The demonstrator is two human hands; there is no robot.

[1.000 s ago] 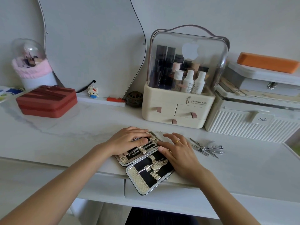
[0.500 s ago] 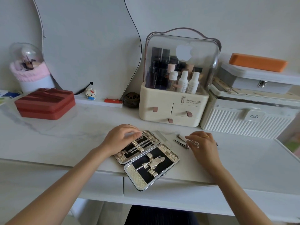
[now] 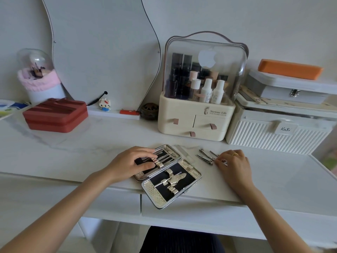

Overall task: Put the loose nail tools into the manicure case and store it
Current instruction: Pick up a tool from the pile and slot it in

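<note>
The manicure case [image 3: 151, 191] lies open near the table's front edge, with a silver textured rim, black lining and metal tools strapped in both halves. My left hand [image 3: 130, 164] rests flat on its far half, fingers spread over the tools there. A small pile of loose nail tools [image 3: 205, 156], clippers among them, lies on the table just right of the case. My right hand [image 3: 234, 165] is at the pile's right end, its fingertips closed on the end of one tool that still touches the table.
A cream cosmetic organiser [image 3: 196, 119] with three small drawers stands behind the case. A white ribbed box [image 3: 273, 139] is at the right and a red zip case [image 3: 54, 115] at the left. A mirror [image 3: 102, 52] leans on the wall. Drawer fronts [image 3: 182, 207] run under the tabletop.
My right hand left the case's near half and moved right onto the loose tools. My left hand stayed on the far half of the case.
</note>
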